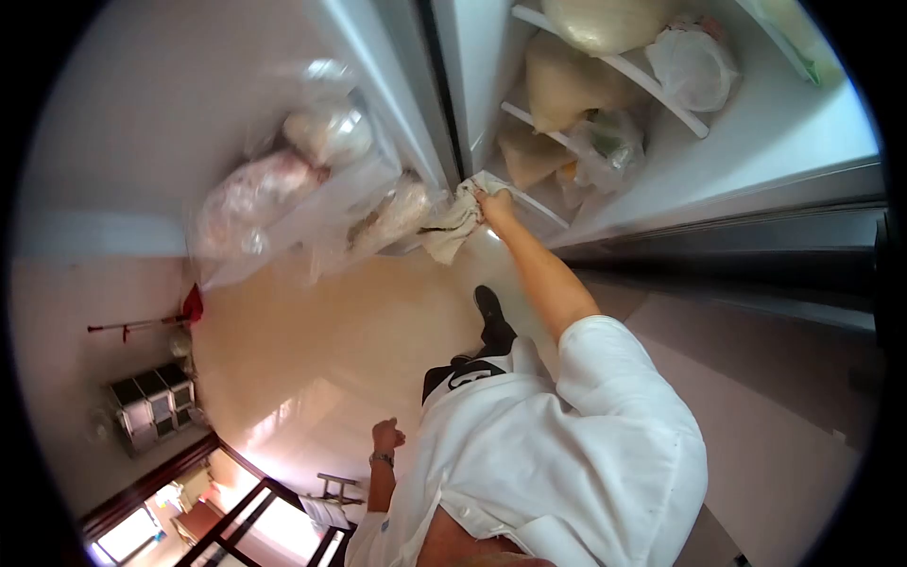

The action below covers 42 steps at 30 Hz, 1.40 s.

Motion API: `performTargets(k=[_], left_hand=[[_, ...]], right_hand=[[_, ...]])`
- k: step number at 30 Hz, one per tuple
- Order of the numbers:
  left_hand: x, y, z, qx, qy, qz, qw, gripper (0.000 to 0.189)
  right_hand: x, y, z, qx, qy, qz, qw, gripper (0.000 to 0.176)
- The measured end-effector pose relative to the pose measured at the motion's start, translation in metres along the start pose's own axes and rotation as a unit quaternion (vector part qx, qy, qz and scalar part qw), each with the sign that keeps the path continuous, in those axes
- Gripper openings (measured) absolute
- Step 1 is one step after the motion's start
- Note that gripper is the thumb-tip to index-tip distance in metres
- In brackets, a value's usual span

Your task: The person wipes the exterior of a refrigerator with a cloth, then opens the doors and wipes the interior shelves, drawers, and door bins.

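My right hand (pixel 496 205) is closed on a cream-coloured cloth (pixel 455 225) with dark marks. It presses the cloth at the lower edge of the fridge interior, beside the frame between two compartments. Low at my side hangs my left hand (pixel 385 436), fingers curled in, with a watch (pixel 381 458) on the wrist. Nothing shows in it. Close to the cloth, on its left, lie clear plastic bags (pixel 392 217) of food. Right of the cloth, filled bags (pixel 532 156) rest on white shelves.
Higher in the right compartment are a big pale bag (pixel 605 24) and a white plastic bag (pixel 694 66). A bag of pinkish food (pixel 260 203) sits in the left one. A dark door edge (pixel 737 250) runs along the right. A small stool (pixel 335 489) stands behind on the floor (pixel 312 331).
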State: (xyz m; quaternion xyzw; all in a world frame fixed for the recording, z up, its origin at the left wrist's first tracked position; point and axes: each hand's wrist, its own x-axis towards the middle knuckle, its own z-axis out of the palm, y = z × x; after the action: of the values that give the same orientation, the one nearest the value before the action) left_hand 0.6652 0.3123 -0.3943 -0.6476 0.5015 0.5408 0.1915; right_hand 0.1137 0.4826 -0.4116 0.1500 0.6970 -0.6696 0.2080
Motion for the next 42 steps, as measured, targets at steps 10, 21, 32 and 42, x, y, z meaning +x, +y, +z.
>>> performTargets(k=[10,21,32,42], left_hand=[[-0.001,-0.062,0.015,-0.009,-0.055,0.048,0.997,0.022],[-0.056,-0.124,0.029,0.109,-0.212,0.031,0.971,0.019],[-0.089,-0.105,0.145,0.08,-0.292,0.0,0.953,0.026],[-0.016,-0.137,0.211,-0.064,-0.279,-0.03,0.958,0.027]], right_hand=[[-0.11,0.057,-0.091,-0.034,-0.081,0.125,0.988,0.028],[-0.132,0.092,-0.128,-0.465,-0.147,-0.058,0.871,0.031],[-0.013,0.017,-0.095,-0.699,-0.109,-0.1,0.7,0.032],[0.07,0.004,-0.028,-0.658,0.044,-0.341,0.67,0.031]])
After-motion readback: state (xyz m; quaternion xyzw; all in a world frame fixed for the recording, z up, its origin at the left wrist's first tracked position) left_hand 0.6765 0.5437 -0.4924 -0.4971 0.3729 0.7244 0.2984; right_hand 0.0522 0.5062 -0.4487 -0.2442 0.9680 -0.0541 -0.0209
